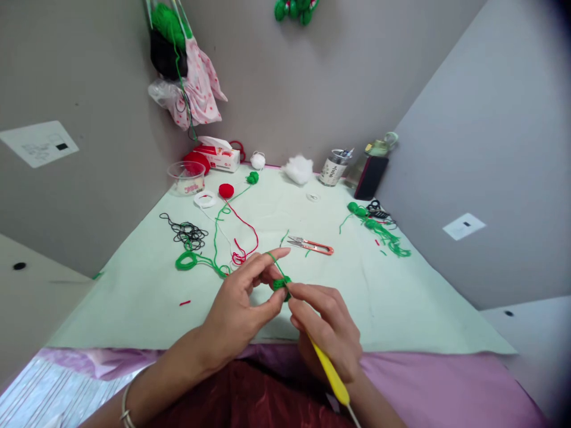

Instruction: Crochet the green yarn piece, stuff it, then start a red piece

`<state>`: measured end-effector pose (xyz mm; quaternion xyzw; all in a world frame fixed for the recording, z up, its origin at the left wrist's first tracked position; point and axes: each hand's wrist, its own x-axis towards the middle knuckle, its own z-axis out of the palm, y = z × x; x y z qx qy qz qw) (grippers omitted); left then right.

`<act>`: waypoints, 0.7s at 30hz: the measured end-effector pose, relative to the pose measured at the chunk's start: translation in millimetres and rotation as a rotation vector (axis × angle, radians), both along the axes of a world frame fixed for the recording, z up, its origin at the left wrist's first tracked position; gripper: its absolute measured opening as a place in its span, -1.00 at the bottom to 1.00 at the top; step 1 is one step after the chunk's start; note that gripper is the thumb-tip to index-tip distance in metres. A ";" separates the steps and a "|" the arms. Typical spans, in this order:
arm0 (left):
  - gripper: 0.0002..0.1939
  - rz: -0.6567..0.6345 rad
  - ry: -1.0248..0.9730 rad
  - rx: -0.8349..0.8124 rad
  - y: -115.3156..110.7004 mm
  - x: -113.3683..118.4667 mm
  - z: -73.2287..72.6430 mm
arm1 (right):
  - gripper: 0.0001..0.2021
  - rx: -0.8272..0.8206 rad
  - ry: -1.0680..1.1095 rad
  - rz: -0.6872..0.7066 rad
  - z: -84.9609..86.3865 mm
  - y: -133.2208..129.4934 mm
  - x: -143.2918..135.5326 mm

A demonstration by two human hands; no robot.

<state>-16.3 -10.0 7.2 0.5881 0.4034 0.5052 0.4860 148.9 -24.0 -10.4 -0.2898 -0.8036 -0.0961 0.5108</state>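
Between the thumb and fingers of my left hand (243, 303) is a small green crochet piece (279, 284). Green yarn runs over the raised left index finger down to that piece. My right hand (328, 324) is closed around a crochet hook with a yellow handle (331, 371); its tip meets the green piece, partly hidden by the fingers. Just beyond my hands lie thread snips (312, 245) with orange handles. Left of my hands, a loop of green yarn (186, 260) and a red strand (243, 229) rest on the table.
On the pale green table (392, 309) lie a black cord tangle (185, 235), a red yarn ball (226, 190) and a green yarn bundle (392, 238). At the back stand a plastic tub (187, 178), a tissue box (225, 159), white stuffing (298, 170), a pen can (332, 169) and a phone (372, 178).
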 end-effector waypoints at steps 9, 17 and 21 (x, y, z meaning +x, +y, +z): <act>-0.46 -0.186 -0.395 -0.349 -3.9 0.5 -3.6 | -0.67 0.060 -0.003 -0.042 -15.6 -0.4 1.4; -0.54 -0.257 -0.528 -0.470 1.5 -8.7 -1.2 | -0.74 -0.404 0.540 0.232 1.9 -1.0 1.2; -0.51 -0.265 -0.464 -0.387 -0.2 -7.3 -2.3 | -0.80 -0.622 0.748 0.388 6.8 5.1 -2.0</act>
